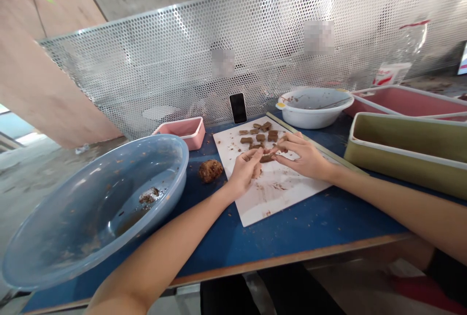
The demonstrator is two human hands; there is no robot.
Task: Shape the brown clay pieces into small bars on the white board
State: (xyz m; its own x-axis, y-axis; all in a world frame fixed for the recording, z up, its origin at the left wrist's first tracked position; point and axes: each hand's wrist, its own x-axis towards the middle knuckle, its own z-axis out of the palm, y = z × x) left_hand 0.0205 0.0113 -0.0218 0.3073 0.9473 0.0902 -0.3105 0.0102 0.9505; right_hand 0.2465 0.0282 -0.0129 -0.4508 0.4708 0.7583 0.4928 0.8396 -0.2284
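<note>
Over a white board [255, 208], my left hand [247, 170] and my right hand [301, 156] meet with their fingertips on a small brown clay piece [268, 157]. Both hands are closed in a pinch, one at each end of it. Just beyond my fingers lie several small brown clay blocks [260, 138], some stacked or touching, with crumbs around them. Brown smears mark the near part of the board. Left of the board, a rough brown clay lump [210, 171] rests on the blue table [219, 242].
On the left stands a large blue basin [91, 198] with murky water and a brown lump. Around the back are a pink box [193, 137], a phone [238, 108], a white basin [314, 110] and a perforated metal screen [164, 62]. Green planter [404, 159] on the right.
</note>
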